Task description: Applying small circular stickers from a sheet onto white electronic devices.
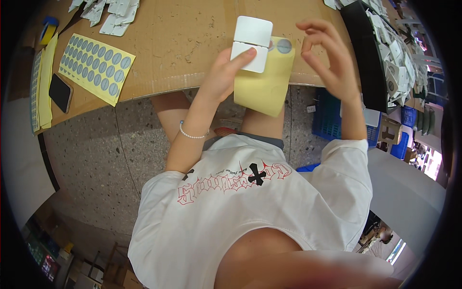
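My left hand is closed on a white two-panel piece with rounded corners and a dark seam across its middle, the thumb pressed flat on the lower panel. Behind that piece hangs a yellow sticker sheet, apparently in the same grip, its lower part bent down over the table edge. A round grey sticker shows near the sheet's upper right corner; another is partly covered by the white piece. Raised to the right of the sheet is my right hand, fingers bent and thumb apart from them, with nothing visible between.
On the cardboard-covered table lie another sticker sheet and a dark phone at left. White pieces are piled at the far left. A black bin of white pieces stands at right, a blue crate below.
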{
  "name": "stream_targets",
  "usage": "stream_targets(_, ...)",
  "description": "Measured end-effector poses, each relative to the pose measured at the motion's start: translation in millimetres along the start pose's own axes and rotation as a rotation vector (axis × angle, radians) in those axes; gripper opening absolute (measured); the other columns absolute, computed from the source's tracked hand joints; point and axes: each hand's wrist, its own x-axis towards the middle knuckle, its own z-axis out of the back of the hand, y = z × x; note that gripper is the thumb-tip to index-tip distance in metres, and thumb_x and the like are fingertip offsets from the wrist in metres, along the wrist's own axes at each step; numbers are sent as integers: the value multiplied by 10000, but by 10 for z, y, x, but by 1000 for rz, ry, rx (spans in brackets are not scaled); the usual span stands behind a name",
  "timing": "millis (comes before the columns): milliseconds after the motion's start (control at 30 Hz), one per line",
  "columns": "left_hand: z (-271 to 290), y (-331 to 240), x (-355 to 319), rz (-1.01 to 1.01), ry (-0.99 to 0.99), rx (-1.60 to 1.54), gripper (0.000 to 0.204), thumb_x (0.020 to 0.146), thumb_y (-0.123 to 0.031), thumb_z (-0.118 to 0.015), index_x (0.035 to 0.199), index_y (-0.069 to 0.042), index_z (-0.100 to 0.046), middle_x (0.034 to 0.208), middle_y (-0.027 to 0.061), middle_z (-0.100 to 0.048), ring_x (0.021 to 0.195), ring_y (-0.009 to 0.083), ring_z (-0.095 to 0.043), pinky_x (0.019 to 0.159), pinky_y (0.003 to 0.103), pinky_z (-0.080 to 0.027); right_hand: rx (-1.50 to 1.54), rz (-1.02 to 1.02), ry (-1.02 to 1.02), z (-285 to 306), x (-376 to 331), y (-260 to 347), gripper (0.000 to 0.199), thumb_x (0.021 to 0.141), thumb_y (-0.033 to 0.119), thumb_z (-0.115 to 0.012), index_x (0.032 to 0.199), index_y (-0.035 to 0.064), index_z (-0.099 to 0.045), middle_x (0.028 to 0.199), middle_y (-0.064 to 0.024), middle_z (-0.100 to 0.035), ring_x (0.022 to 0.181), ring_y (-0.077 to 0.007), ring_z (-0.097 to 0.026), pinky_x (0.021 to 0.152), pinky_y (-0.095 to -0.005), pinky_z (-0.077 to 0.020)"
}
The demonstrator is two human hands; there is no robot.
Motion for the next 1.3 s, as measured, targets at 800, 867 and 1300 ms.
stream_targets(800, 114, 109, -38, 0, -72, 258, 314, 829, -224, -572, 970, 56, -567, 883, 72, -617, 783, 100, -569, 691, 233, -451, -59, -268, 407, -166, 805, 96, 163, 734, 137, -574, 734, -24, -599, 717, -150, -602, 668, -233, -581, 630, -307, -460)
stream_targets(867, 127, 116, -35, 1, -74, 276, 317, 830, -230, -570, 972, 54, -568, 885, 72, -618, 782, 99, -569, 692, 232, -451, -76, -273, 395, -183, 807, 116, 161, 732, 135, -574, 735, -24, -598, 721, -153, -603, 672, -239, -583, 628, -309, -459)
stream_targets(1300, 125, 161, -19, 6, -51, 343, 314, 836, -223, -561, 988, 52, -563, 882, 67, -619, 782, 96, -566, 696, 232, -450, -127, -120, 343, -222, 711, 87, 116, 730, 93, -562, 710, -20, -552, 738, -161, -562, 680, -305, -554, 617, -342, -438)
